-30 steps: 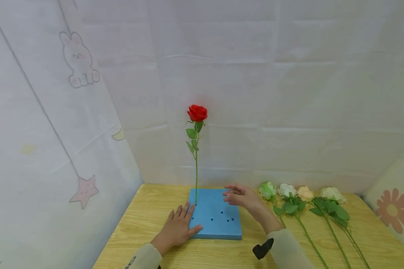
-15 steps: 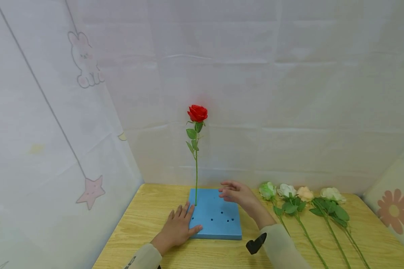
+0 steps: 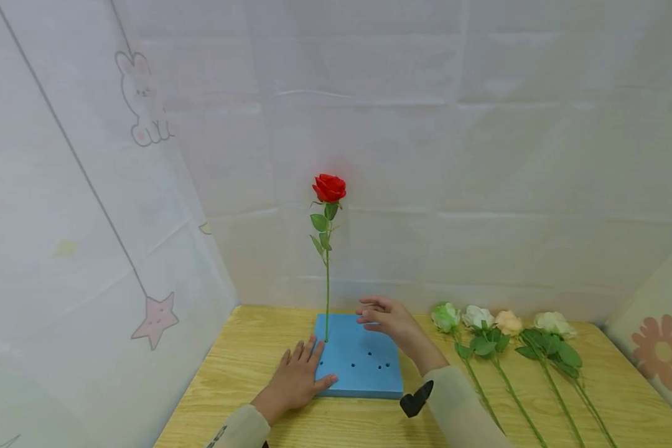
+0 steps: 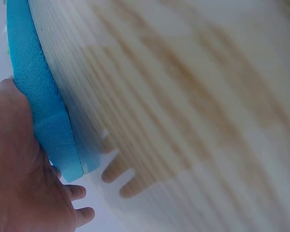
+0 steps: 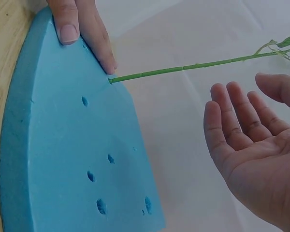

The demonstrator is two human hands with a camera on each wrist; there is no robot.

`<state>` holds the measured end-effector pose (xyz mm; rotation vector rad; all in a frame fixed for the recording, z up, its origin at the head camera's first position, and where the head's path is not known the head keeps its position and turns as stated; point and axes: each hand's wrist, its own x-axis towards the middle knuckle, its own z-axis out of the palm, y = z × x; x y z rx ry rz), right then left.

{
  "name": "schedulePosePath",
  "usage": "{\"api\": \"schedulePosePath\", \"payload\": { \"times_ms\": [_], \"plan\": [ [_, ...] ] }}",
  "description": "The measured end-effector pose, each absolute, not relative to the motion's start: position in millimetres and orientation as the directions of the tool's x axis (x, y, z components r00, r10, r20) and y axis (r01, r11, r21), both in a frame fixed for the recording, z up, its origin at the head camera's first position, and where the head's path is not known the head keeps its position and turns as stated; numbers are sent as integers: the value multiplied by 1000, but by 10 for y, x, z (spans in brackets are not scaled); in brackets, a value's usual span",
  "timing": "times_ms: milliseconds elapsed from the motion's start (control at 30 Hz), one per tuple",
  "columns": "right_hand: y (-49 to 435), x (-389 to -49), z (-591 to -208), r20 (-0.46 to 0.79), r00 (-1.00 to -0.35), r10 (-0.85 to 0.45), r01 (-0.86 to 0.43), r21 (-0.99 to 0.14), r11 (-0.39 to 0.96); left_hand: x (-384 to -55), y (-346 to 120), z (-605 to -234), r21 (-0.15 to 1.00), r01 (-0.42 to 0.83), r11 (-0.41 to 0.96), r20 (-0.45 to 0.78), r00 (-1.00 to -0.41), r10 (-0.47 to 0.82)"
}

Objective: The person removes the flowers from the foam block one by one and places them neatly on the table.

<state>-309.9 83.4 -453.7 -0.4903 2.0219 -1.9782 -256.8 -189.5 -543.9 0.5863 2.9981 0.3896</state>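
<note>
A red rose (image 3: 329, 188) stands upright, its green stem (image 5: 183, 68) set in a hole of a blue foam board (image 3: 364, 379). Several other holes dot the board's top. My left hand (image 3: 295, 378) rests on the board's left edge with fingers spread, close to the foot of the stem; in the left wrist view the left hand (image 4: 19, 164) lies against the foam's side. My right hand (image 3: 389, 322) hovers over the board's back right part, holding nothing. Its fingers are loosely bent in the right wrist view, where the right hand (image 5: 261, 150) is apart from the stem.
On the wooden table (image 3: 241, 348), several artificial flowers lie to the right: a green one (image 3: 445, 317), a white one (image 3: 477, 317), a peach one (image 3: 507, 323) and a cream one (image 3: 553, 324). A pale cloth backdrop (image 3: 381, 124) hangs behind.
My right hand has moved a little to the left and back over the board. The left hand and the rose have stayed in place.
</note>
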Motion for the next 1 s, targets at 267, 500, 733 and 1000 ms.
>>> {"api": "schedulePosePath", "payload": {
  "times_ms": [267,500,733,1000],
  "plan": [
    [739,-3178,-4526,40,-899,-436,-41,-999,-7,-2561,-1888,-5404,250,360,899,-30,-925,379],
    [662,-3237,-4522,35,-904,-425,-36,-999,-6,-2548,-1887,-5392,253,373,893,-12,-922,388],
    [589,-3284,-4527,36,-908,-418,-28,-999,-24,-2540,-1887,-5388,251,371,894,-15,-922,386],
    [497,-3321,-4503,51,-917,-396,-29,-998,-61,-2541,-1885,-5392,237,374,897,-11,-922,388]
  ]
}}
